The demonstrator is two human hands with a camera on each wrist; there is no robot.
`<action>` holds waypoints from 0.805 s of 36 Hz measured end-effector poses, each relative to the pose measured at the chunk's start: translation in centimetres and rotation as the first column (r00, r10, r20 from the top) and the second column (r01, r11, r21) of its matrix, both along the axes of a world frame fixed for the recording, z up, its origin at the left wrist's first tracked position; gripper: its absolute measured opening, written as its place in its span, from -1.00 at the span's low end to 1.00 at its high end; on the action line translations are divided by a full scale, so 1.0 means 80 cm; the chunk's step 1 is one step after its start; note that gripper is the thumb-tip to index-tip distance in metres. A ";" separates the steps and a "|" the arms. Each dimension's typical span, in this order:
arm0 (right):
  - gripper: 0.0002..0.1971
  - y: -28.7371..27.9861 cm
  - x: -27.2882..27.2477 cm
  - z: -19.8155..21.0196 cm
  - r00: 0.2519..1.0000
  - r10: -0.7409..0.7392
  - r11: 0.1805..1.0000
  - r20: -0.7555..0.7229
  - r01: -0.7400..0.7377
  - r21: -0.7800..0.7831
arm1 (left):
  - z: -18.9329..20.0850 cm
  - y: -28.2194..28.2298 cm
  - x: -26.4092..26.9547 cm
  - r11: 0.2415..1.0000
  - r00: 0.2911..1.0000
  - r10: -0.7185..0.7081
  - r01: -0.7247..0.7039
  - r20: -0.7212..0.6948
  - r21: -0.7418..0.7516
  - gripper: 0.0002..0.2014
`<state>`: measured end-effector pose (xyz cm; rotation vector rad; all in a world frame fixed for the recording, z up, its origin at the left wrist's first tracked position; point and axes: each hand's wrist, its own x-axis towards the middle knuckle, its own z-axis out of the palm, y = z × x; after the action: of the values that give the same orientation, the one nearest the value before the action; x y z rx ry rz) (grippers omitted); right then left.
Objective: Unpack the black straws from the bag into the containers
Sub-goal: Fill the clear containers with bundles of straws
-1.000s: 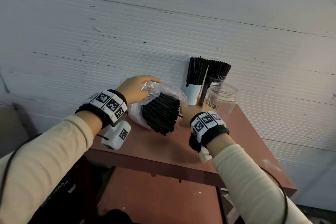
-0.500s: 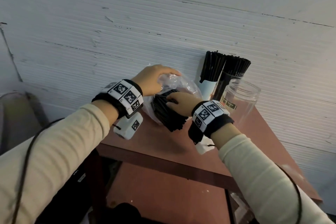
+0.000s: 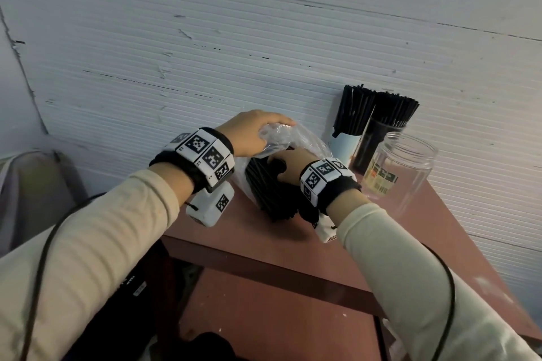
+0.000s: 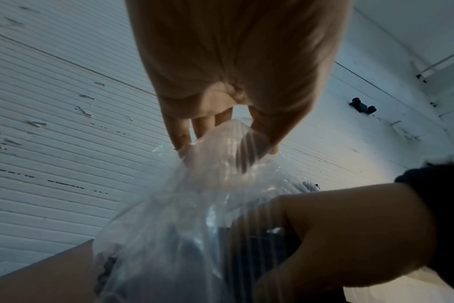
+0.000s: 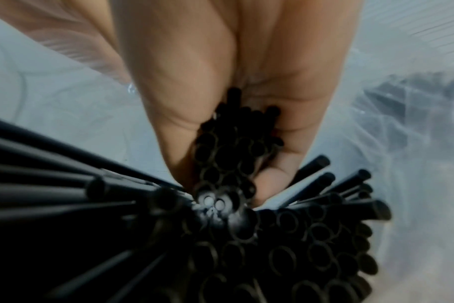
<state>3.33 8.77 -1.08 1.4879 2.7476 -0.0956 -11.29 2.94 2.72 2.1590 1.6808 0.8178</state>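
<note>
Right grip (image 5: 246, 123) reaching inside the bag (image 3: 305, 141), fingers and thumb curling around a small cluster of black straws (image 5: 231, 155), ends poking up against the palm. Loose straws fanning out around that cluster toward 9 and 4 o'clock in the right wrist view. Left grip (image 3: 249, 135) pinching the bag's gathered plastic at its top, holding the mouth up and open. Bag lying on the bench (image 3: 264, 246), the remaining bundle (image 3: 264, 190) sloping down toward 6 o'clock, just beside the right wrist. At 2 o'clock from the bag, 2 containers already packed: a white cup (image 3: 344, 145) and a dark holder (image 3: 378, 141), touching or nearly so. At 3 o'clock, a clear jar (image 3: 401, 173) standing empty, probably the next destination.

Risks from here, as a judgement: pulling the cluster out while neighbouring straws are crossing it, dragging extras over the bag's lip onto the bench or floor. Clamping too loosely, letting smooth straws slide out during the lift. Swinging the right wrist toward 3 o'clock carelessly, knocking the light jar off the nearby bench edge. Releasing the plastic early, collapsing the mouth around the wrist.
</note>
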 end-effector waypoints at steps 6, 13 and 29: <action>-0.64 -0.010 0.004 0.005 0.997 -0.005 0.999 -0.071 0.008 0.037 | -0.001 0.004 0.000 1.000 1.000 0.002 -0.002 0.026 0.011 -0.29; -0.70 -0.026 0.006 0.011 0.998 0.008 0.995 -0.057 -0.002 0.102 | -0.001 0.008 0.012 0.995 0.997 0.062 -0.066 0.047 0.078 -0.36; -0.65 -0.069 0.101 0.032 0.942 0.034 0.998 -0.334 -0.049 -0.038 | -0.027 -0.009 0.026 0.954 0.999 0.035 -0.034 0.003 0.298 -0.41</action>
<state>11.38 3.27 1.50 1.5264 3.0058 -0.4475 -9.24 2.25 0.53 2.3274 1.6920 1.1453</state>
